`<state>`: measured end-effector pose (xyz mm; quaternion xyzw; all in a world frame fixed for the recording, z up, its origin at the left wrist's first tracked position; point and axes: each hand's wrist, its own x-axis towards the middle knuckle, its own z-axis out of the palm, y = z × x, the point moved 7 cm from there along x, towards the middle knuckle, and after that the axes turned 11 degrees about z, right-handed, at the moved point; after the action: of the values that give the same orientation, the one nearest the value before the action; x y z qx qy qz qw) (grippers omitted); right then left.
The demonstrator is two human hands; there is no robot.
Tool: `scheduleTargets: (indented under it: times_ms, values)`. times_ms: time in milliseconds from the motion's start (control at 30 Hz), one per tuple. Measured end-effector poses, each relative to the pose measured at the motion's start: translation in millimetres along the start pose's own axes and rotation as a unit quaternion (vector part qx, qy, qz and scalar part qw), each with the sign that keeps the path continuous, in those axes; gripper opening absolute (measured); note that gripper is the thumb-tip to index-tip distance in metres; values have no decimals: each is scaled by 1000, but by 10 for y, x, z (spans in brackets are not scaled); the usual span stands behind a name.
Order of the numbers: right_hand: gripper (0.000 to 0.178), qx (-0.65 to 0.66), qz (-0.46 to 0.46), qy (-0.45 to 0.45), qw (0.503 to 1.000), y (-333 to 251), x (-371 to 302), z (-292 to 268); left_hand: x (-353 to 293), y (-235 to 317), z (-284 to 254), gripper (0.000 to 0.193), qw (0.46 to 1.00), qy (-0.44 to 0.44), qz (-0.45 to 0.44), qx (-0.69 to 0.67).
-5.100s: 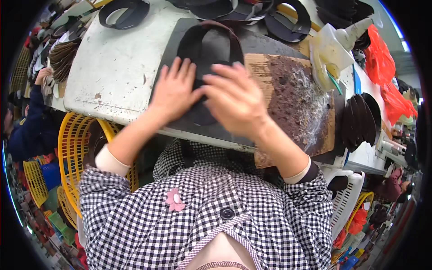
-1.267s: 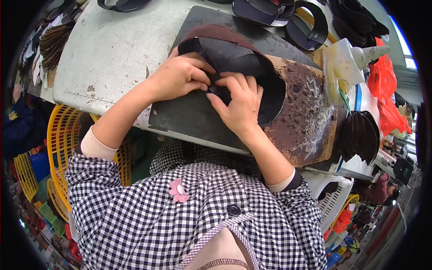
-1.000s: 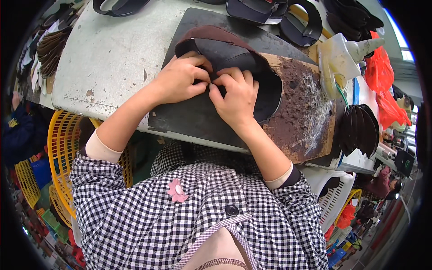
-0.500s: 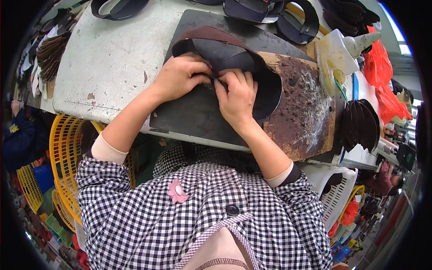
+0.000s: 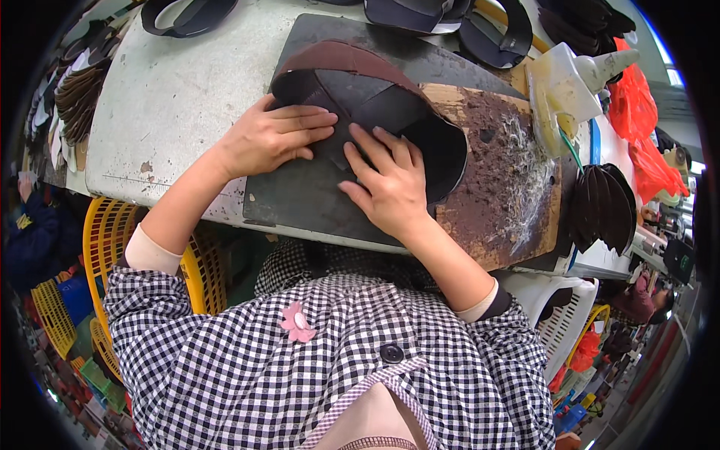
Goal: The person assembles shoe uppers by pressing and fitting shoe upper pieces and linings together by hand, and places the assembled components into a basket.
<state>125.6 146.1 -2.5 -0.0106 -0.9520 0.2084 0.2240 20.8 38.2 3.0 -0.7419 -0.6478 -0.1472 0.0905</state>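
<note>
A curved piece with a brown outer face and black lining, looking like a shoe upper, lies on a dark flat board. My left hand rests at its left end, fingers stretched out over the lining and the board. My right hand is spread on the near side, with its fingertips on the lining and its thumb apart. Neither hand grips the piece. The right part of the piece curls up beside my right hand, and my fingers hide some of the near edge.
Right of the piece is a wooden board crusted with dried glue. A plastic glue container stands behind it. Similar curved black pieces lie along the far side. A dark stack sits at the right; a yellow basket stands below left.
My hands have parted from the pinch at the middle of the near edge. The left moved left and flattened; the right opened its fingers. The piece now lies flatter at that edge.
</note>
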Motion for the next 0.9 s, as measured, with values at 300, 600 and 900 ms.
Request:
scheduleTargets:
  times_ms: [300, 600, 900]
  values:
    - [65, -4, -38, -169, 985, -139, -147, 171, -114, -151, 107, 36, 997, -59, -51, -7]
    - [31, 312, 114, -75, 940, 587, 69, -763, 192, 19, 30, 47, 990, -71, -118, 24]
    - [19, 196, 34, -73, 977, 573, 241, -535, 434, 93, 76, 30, 970, 80, -124, -193]
